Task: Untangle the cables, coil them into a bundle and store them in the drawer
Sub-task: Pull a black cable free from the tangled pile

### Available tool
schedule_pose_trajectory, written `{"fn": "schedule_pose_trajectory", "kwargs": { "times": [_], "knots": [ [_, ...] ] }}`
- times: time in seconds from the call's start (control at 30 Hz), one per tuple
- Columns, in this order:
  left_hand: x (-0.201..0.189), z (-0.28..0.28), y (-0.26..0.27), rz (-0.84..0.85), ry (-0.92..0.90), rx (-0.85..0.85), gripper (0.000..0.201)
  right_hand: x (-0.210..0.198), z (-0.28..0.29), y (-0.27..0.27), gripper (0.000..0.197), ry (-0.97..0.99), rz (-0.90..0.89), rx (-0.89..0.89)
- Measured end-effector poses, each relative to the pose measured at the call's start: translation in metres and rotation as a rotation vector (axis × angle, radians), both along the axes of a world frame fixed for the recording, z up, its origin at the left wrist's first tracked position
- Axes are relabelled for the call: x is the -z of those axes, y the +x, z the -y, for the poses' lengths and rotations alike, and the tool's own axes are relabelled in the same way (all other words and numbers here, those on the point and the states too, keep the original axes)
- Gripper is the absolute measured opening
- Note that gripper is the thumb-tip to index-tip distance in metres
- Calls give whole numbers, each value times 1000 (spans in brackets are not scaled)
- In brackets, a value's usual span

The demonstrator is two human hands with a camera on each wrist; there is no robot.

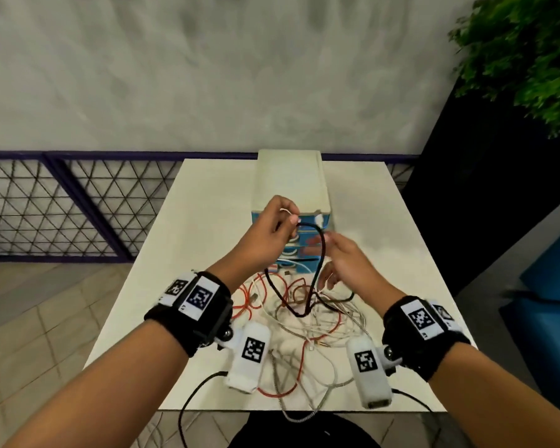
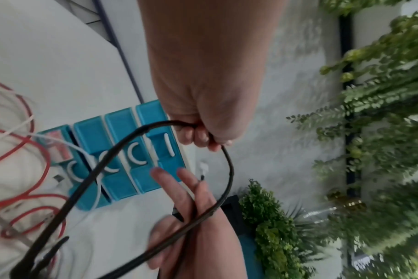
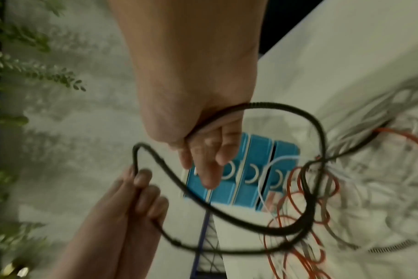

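Observation:
A tangle of red, white, grey and black cables lies on the white table in front of a small drawer unit with blue drawers. My left hand is raised before the top drawer and pinches a black cable together with a thin white one. The black cable loops down into the pile. My right hand is lower and to the right; the black cable runs through the crook of its thumb, fingers loosely extended. The lowest drawer stands slightly open.
A purple railing with mesh runs behind and left of the table. Green plants in a dark planter stand at the right, with a blue seat below. A braided cable hangs over the table's front edge.

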State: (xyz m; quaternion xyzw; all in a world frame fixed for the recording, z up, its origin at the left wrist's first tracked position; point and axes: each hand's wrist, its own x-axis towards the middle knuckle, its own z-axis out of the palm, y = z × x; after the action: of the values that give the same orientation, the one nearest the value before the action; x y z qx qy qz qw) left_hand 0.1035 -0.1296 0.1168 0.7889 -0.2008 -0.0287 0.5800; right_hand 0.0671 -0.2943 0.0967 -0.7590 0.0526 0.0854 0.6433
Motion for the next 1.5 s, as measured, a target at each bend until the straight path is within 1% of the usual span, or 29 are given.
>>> {"fn": "schedule_pose_trajectory", "kwargs": {
  "times": [0.07, 0.17, 0.23, 0.3, 0.37, 0.43, 0.47, 0.53, 0.57, 0.6, 0.63, 0.67, 0.73, 0.77, 0.83, 0.9, 0.97, 1.0, 1.03, 1.1, 1.13, 1.17, 1.2, 1.27, 1.33, 1.37, 1.4, 1.43, 1.5],
  "knots": [
    [3, 2, 3, -11, -93, -58, 6, -3, -18, -7, 19, 92, -109, -125],
    [0, 0, 10, -47, -218, -151, 9, 1, -31, -11, 27, 107, -139, -267],
    [-1, -4, 12, -98, -270, -186, 12, 1, -36, -10, 29, 122, -137, -269],
    [1, -8, 13, -143, -330, -198, 16, -1, -38, -6, 25, 161, -160, -225],
    [13, -11, 16, -215, -358, -212, 21, -3, -36, 1, 27, 199, -168, -187],
    [37, -15, 16, -301, -264, -205, 25, -5, -29, 9, 31, 259, -132, -143],
    [50, -17, 13, -348, -217, -169, 30, -9, -26, 13, 32, 308, -113, -117],
    [71, -14, -2, -423, -172, -20, 35, -22, -21, 19, 33, 398, -69, -92],
    [79, -9, -12, -442, -84, 72, 37, -28, -19, 22, 33, 435, -46, -95],
    [85, -2, -21, -448, 49, 144, 40, -35, -19, 24, 34, 467, -27, -107],
    [91, 5, -28, -404, 226, 200, 43, -41, -19, 26, 34, 487, -14, -117],
    [98, 9, -29, -333, 333, 246, 39, -46, -19, 28, 35, 479, -1, -118],
    [95, 19, -27, -355, 270, 242, 20, -54, -19, 29, 35, 367, 42, -95],
    [86, 22, -25, -381, 180, 202, 21, -54, -19, 31, 35, 288, 66, -68],
    [73, 17, -19, -400, 45, 39, 27, -49, -15, 36, 33, 155, 124, 20],
    [50, 3, -14, -323, 54, -38, 23, -41, -8, 40, 31, 33, 206, 77],
    [31, -18, -6, -230, 55, -81, 22, -36, 0, 39, 27, -107, 206, 32],
    [23, -31, -1, -232, 100, -63, 24, -35, 1, 35, 24, -167, 177, -26],
    [20, -46, 7, -237, 211, -33, 26, -37, -1, 31, 21, -215, 152, -94],
    [18, -73, 20, -328, 547, 32, 27, -41, -16, 27, 17, -296, 141, -227],
    [19, -86, 27, -398, 708, 22, 27, -45, -28, 29, 17, -343, 149, -275],
    [19, -97, 31, -475, 797, -37, 27, -47, -41, 34, 18, -398, 151, -307],
    [17, -105, 35, -540, 816, -115, 27, -49, -54, 42, 20, -440, 154, -317],
    [17, -124, 49, -573, 736, -312, 26, -55, -78, 58, 19, -546, 176, -294],
    [19, -142, 61, -517, 747, -448, 18, -62, -91, 70, 12, -823, 246, -304],
    [21, -148, 65, -487, 770, -483, 11, -64, -93, 72, 11, -965, 251, -324],
    [22, -153, 66, -472, 806, -496, 9, -65, -95, 74, 10, -1043, 229, -334],
    [29, -156, 68, -473, 853, -491, 24, -62, -93, 77, 10, -1077, 208, -330],
    [44, -155, 67, -448, 999, -457, 62, -54, -87, 81, 16, -1013, 212, -274]
  ]
}}
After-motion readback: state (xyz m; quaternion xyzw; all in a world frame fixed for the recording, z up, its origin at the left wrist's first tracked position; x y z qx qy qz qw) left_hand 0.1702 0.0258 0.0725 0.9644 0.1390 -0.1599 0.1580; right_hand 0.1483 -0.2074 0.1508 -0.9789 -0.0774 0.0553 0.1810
